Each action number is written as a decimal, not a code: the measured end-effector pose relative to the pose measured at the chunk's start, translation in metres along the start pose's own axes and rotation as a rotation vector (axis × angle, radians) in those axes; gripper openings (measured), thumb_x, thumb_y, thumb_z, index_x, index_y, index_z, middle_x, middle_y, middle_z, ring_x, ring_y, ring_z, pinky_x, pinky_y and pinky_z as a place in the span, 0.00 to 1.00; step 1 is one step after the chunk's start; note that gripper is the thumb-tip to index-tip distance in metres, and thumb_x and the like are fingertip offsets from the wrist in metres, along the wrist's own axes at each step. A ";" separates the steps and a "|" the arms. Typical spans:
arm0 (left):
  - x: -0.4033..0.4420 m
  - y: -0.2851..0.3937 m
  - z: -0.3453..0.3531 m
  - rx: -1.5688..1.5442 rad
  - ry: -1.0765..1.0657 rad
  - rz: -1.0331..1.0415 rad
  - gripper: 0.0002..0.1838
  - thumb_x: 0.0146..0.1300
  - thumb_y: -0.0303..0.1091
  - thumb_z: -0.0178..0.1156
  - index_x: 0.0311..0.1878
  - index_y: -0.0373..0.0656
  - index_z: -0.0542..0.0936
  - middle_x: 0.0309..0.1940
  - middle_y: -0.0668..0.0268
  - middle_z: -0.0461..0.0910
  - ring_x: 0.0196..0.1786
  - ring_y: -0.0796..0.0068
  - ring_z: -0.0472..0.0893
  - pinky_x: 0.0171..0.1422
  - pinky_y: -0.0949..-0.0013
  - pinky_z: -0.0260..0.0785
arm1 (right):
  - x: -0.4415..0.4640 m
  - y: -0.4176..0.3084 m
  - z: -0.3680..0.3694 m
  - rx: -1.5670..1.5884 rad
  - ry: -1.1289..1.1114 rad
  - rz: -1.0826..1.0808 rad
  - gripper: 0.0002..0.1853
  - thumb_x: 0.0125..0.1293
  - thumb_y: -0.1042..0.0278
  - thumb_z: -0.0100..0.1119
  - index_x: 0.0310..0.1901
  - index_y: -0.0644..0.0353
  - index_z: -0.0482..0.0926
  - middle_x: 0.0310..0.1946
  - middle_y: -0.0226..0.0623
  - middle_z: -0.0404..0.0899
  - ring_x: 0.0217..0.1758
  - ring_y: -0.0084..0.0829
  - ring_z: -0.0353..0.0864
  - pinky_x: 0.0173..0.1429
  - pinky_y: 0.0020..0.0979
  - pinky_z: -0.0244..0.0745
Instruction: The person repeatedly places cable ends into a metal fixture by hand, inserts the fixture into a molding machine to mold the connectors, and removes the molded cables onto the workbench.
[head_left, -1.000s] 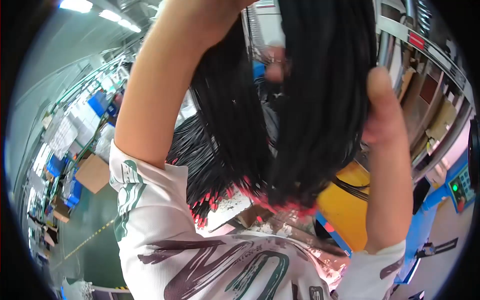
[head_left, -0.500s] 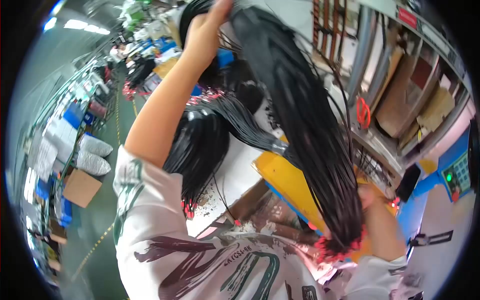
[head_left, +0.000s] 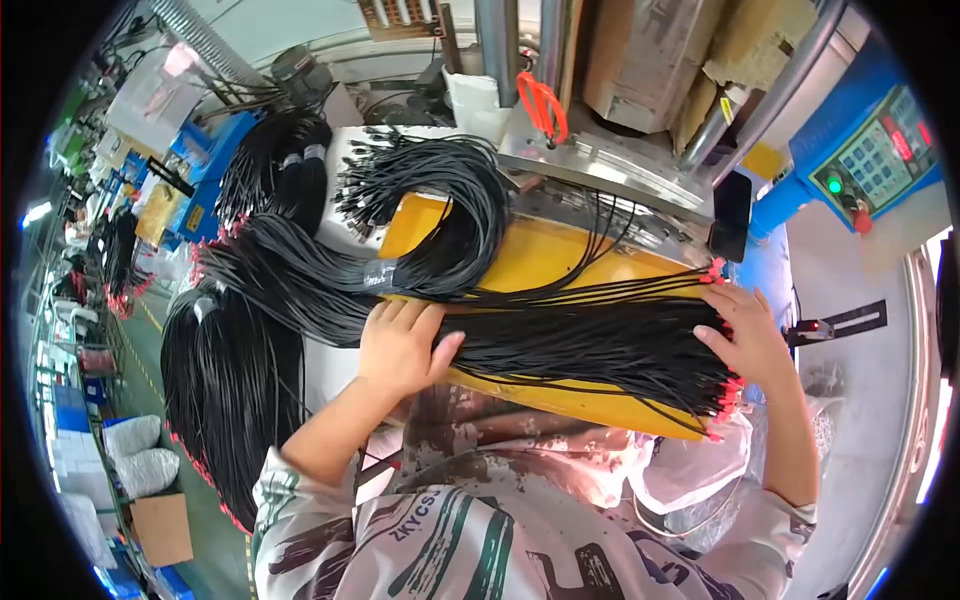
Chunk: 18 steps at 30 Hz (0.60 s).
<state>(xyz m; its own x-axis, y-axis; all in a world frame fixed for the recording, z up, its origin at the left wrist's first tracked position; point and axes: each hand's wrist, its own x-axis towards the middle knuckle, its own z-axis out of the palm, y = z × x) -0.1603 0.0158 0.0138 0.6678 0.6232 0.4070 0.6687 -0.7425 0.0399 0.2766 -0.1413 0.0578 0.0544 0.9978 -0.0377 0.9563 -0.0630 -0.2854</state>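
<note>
A thick bundle of black cables [head_left: 570,345] with red ends lies across a yellow board [head_left: 560,400]. My left hand [head_left: 400,348] rests open on the middle of the bundle, thumb apart from the fingers. Near the red ends [head_left: 730,395] at the right, my right hand [head_left: 745,335] lies open on the cables, its thumb spread from the fingers. Behind, a coiled cable bundle [head_left: 470,200] with a pale wrap [head_left: 380,273] sits partly on the board, its dark ends pointing left.
More black cable bundles [head_left: 235,380] hang over the table's left side, and another [head_left: 285,170] lies behind. A metal machine bed [head_left: 600,170] runs along the back, with orange-handled scissors [head_left: 543,105] above it. At the right stands a blue control box [head_left: 860,160] with a green light.
The cable bundle came down from a raised, upright position to lie flat across the yellow board. My left hand lowered from high above onto its middle. The camera view turned right.
</note>
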 end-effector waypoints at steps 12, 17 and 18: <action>0.050 0.033 0.010 -0.140 -0.443 -0.203 0.16 0.74 0.39 0.54 0.40 0.36 0.83 0.33 0.47 0.83 0.36 0.42 0.83 0.43 0.46 0.75 | 0.022 -0.086 0.055 -0.101 0.254 -0.181 0.32 0.62 0.43 0.67 0.61 0.58 0.80 0.63 0.42 0.77 0.70 0.46 0.71 0.81 0.56 0.50; 0.091 0.103 0.045 -0.410 -0.327 -0.004 0.13 0.71 0.37 0.58 0.42 0.35 0.82 0.36 0.50 0.82 0.40 0.47 0.84 0.45 0.51 0.78 | -0.007 -0.075 0.071 -0.165 0.242 -0.061 0.31 0.60 0.42 0.67 0.58 0.57 0.82 0.56 0.39 0.78 0.63 0.42 0.75 0.81 0.59 0.48; 0.102 0.112 0.050 -0.412 -0.309 0.030 0.13 0.71 0.37 0.58 0.39 0.35 0.82 0.38 0.51 0.83 0.40 0.47 0.85 0.46 0.52 0.79 | -0.009 -0.074 0.072 -0.162 0.263 -0.051 0.31 0.60 0.43 0.68 0.58 0.56 0.82 0.55 0.38 0.78 0.62 0.42 0.75 0.81 0.60 0.48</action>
<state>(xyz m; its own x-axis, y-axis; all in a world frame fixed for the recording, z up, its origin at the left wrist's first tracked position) -0.0010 0.0084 0.0140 0.7919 0.5971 0.1278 0.5047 -0.7578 0.4134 0.1846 -0.1469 0.0107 0.0573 0.9721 0.2276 0.9919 -0.0296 -0.1236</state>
